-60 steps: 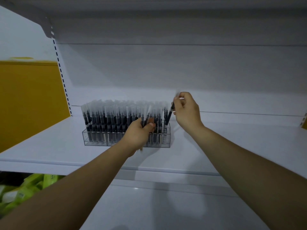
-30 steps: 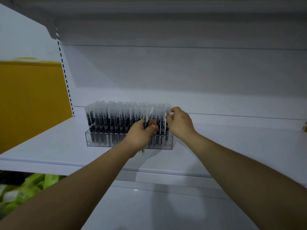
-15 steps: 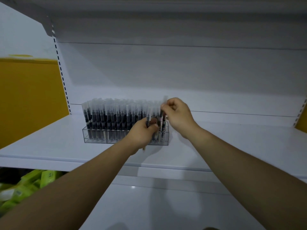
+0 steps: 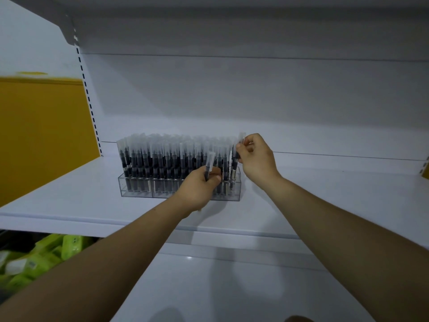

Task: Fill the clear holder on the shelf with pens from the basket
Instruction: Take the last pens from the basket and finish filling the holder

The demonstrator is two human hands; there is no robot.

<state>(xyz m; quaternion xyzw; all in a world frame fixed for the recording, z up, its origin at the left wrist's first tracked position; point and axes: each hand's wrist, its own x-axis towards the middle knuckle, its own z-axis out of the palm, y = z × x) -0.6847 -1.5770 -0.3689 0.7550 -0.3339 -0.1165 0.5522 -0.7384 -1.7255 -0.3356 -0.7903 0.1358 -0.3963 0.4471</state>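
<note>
Both outstretched; left hand (image 4: 198, 188), right hand (image 4: 256, 159); fingers (image 4: 247, 148) round pens (image 4: 210, 159)

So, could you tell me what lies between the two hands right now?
In the head view, a few capped pens standing at the right end of the clear holder lie between the left hand and the right hand.

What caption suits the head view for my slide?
Right hand pinches a pen at the right end of the nearly full holder; left hand grips a spare pen in front.
</note>
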